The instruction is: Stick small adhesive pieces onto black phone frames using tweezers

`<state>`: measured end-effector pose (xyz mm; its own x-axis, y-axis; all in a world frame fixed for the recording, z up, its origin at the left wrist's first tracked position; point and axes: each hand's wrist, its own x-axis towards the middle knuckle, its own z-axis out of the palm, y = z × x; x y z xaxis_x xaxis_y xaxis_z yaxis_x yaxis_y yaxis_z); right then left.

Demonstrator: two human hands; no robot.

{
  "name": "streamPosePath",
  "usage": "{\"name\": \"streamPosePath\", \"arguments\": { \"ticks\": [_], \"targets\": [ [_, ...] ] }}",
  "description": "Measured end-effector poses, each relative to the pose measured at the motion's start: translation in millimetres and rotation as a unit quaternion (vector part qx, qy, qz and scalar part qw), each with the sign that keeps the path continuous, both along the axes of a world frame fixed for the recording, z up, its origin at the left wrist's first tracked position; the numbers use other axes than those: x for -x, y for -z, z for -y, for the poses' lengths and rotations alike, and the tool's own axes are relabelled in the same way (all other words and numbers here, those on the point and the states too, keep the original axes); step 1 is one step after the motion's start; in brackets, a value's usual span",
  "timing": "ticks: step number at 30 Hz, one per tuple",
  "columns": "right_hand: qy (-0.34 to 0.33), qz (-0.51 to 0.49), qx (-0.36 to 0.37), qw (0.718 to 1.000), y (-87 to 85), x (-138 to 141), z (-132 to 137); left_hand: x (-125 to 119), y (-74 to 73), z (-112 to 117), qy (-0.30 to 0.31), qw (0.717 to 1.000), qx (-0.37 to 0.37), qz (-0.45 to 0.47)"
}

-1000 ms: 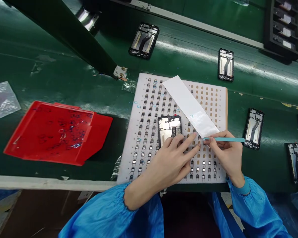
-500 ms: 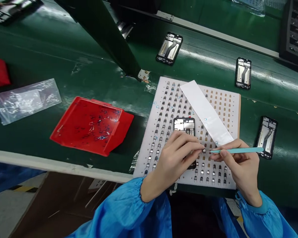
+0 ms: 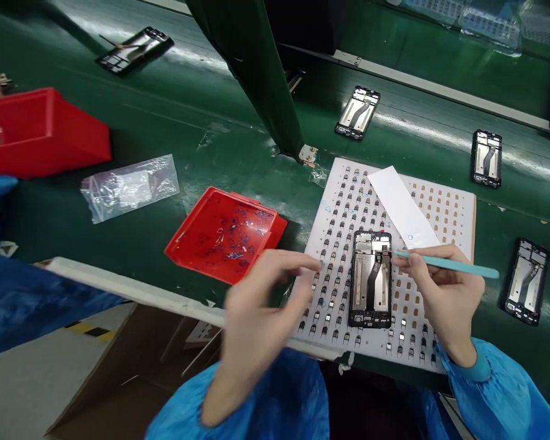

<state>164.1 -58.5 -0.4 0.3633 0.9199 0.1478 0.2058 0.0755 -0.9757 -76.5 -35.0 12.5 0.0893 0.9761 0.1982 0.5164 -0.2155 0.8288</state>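
My right hand grips teal-handled tweezers. Their tip reaches the upper right of an open phone frame, at a small dark part; whether the tip pinches it I cannot tell. The phone lies on a white foam tray holding rows of small dark components. Blurred by motion, my left hand is off the phone's left side, thumb and forefinger apart, with nothing visible between them. A white paper strip lies across the tray above my right hand.
Left of the tray sits a shallow red tray with tiny blue bits. Beyond it are a clear plastic bag and a red bin with another person's hand inside. Several phone frames lie around. A green post stands behind.
My left hand has left the tweezer tip and moved left, opening. The tweezers now reach the phone's upper right with the small part at their tip. The view has shifted left.
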Motion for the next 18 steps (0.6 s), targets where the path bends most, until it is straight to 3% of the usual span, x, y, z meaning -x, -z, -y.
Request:
{"name": "streamPosePath", "arguments": {
  "ticks": [4,7,10,13,16,18],
  "targets": [
    [-0.022,-0.039,0.046,0.998,18.1,-4.1,-20.2,58.5,-4.9,-15.2,-0.182,0.973,-0.060,-0.124],
    [-0.018,-0.033,0.064,0.997,26.6,-4.8,-24.3,68.5,0.1,-22.5,-0.205,0.964,-0.097,-0.139],
    [-0.008,-0.019,0.065,0.998,29.4,-4.0,-24.2,48.7,5.5,-23.0,-0.113,0.983,-0.090,-0.114],
    [-0.005,-0.007,0.066,0.998,29.6,-3.9,-24.1,17.3,9.2,-27.1,0.060,0.990,-0.079,-0.101],
    [-0.005,-0.005,0.074,0.997,29.5,-4.3,-24.7,-10.2,16.5,-40.6,0.222,0.962,-0.107,-0.116],
    [-0.004,-0.007,0.076,0.997,29.7,-4.3,-25.1,-24.1,24.3,-51.1,0.264,0.942,-0.140,-0.151]
  ]
}}
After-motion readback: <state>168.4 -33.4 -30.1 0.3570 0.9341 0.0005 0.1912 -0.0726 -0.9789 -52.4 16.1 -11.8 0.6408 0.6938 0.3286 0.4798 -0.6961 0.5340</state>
